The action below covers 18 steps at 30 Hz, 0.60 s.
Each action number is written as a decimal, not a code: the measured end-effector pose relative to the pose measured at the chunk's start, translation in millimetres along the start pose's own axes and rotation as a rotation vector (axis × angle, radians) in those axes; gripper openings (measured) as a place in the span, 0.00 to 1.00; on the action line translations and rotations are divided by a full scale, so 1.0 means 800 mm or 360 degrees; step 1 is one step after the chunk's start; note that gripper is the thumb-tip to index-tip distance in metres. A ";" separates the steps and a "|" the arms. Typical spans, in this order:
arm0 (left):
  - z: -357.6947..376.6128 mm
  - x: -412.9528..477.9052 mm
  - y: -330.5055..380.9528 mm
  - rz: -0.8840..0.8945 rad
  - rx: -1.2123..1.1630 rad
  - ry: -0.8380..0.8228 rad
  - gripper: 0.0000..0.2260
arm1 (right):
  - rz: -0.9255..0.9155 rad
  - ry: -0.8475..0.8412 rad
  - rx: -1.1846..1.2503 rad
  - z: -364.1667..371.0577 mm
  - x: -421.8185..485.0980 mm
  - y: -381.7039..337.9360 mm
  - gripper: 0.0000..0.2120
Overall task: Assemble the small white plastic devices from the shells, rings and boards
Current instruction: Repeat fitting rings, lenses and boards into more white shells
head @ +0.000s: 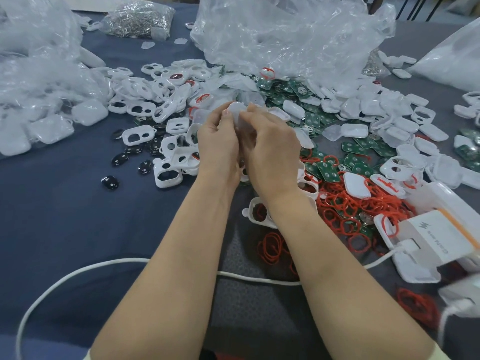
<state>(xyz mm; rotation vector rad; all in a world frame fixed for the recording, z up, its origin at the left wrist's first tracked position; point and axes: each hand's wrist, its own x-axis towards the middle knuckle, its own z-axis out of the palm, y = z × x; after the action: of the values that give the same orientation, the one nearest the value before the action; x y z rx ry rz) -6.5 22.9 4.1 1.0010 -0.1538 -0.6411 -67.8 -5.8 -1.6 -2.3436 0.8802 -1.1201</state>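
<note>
White shell (237, 112): head view, raised above table, just left of green board pile (326, 171). Left hand (218, 144) and right hand (270, 149) both curl round it, fingertips pinching edges, probably pressing halves shut. Red rings (345, 206) on near side of pile, cut-out shells (167, 184) left of pile. All parts within reach.

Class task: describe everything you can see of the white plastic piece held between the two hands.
The white plastic piece is small, smooth, slightly translucent, with rounded corners. Only its top shows; the rest is hidden. The left hand grips its left side, the right hand pinches its right, holding it raised above the heaped parts.
</note>
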 end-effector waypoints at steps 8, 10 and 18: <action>-0.003 -0.003 0.004 -0.0005 0.0058 -0.0142 0.08 | 0.0141 -0.0101 0.0335 -0.012 0.009 0.011 0.11; -0.001 -0.004 0.003 0.0016 0.0067 -0.0204 0.08 | 0.0330 -0.0114 0.0596 -0.020 0.016 0.020 0.12; -0.003 -0.004 0.002 0.0128 0.0184 -0.0544 0.07 | 0.0893 -0.0316 0.1609 -0.038 0.029 0.046 0.05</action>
<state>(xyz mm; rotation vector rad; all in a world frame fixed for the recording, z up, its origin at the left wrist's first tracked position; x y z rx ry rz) -7.1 27.2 4.3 0.9843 -0.5344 -0.7323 -94.5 -50.4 8.0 -1.2417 0.6108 -0.7854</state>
